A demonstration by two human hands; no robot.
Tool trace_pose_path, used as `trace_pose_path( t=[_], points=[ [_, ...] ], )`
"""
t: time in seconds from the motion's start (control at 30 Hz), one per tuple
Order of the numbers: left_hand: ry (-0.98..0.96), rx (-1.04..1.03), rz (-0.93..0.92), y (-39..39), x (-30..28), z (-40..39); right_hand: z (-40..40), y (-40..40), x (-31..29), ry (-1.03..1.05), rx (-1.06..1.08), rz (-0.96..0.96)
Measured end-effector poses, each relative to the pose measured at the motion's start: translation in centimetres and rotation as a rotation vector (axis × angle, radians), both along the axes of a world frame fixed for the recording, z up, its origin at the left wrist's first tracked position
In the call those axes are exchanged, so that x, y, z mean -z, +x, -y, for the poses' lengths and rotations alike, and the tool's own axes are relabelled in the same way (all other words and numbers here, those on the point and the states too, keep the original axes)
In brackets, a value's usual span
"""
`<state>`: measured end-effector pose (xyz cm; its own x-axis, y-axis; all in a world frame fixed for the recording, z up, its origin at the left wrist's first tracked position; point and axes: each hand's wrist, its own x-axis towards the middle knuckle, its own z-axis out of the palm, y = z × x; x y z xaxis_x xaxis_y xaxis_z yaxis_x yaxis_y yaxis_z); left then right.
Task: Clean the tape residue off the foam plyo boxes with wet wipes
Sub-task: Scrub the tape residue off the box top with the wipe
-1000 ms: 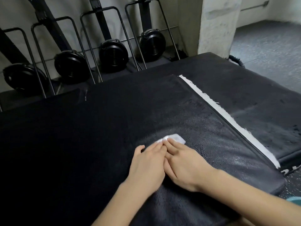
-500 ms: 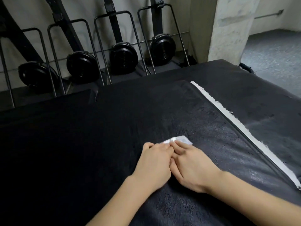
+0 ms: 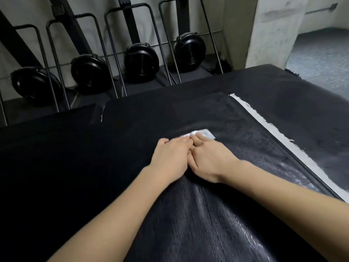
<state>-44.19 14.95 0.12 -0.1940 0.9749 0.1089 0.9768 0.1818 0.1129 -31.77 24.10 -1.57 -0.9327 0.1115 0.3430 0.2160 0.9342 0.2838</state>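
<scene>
A black foam plyo box (image 3: 132,133) fills the middle of the head view, its top wet and shiny near me. My left hand (image 3: 171,157) and my right hand (image 3: 209,161) lie side by side, palms down, fingers stretched forward onto a folded white wet wipe (image 3: 203,133) and pressing it flat on the box top. Only the wipe's far edge shows past the fingertips. A ragged white strip of tape residue (image 3: 279,135) runs along the seam to the neighbouring black box (image 3: 302,103) on the right.
Several black rowing machines (image 3: 141,62) stand upright in metal frames against the far wall. A concrete pillar (image 3: 272,31) rises at the back right, with grey floor (image 3: 321,61) beyond it. A lower dark box lies at the left.
Both hands have pushed the wipe forward across the box top, away from me. The head view has tilted up a little, so the far wall shows more.
</scene>
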Motion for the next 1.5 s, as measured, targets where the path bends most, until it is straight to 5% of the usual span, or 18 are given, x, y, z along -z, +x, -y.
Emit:
trace_pose_path(
  t=[0.17, 0.4, 0.6, 0.8, 1.23, 1.4, 1.5],
  points=[
    [-0.027, -0.062, 0.026, -4.1, -0.5, -5.1, -5.1, -4.8, -0.1, -0.013, 0.032, -0.019],
    [0.058, -0.026, 0.084, -0.6, -1.8, -2.3, -2.4, -1.2, -1.1, -0.459, 0.102, -0.029],
    [0.031, 0.047, 0.013, 2.7, -0.6, 2.8, 2.4, 3.7, -1.6, -0.343, -0.051, -0.008],
    [-0.052, 0.003, 0.034, 0.6, -0.2, 0.8, -0.1, 0.6, -0.9, -0.201, -0.022, -0.046],
    [-0.003, -0.120, 0.001, -11.7, -1.1, -12.4, -12.1, -13.7, -1.6, -0.521, 0.213, 0.050],
    [-0.010, -0.168, 0.196, -13.5, -0.8, -13.8, -13.5, -15.0, -1.9, -0.607, 0.314, 0.084],
    [-0.009, -0.149, 0.134, -12.4, -1.2, -12.6, -11.8, -13.4, -2.5, -0.667, 0.265, 0.031]
  ],
)
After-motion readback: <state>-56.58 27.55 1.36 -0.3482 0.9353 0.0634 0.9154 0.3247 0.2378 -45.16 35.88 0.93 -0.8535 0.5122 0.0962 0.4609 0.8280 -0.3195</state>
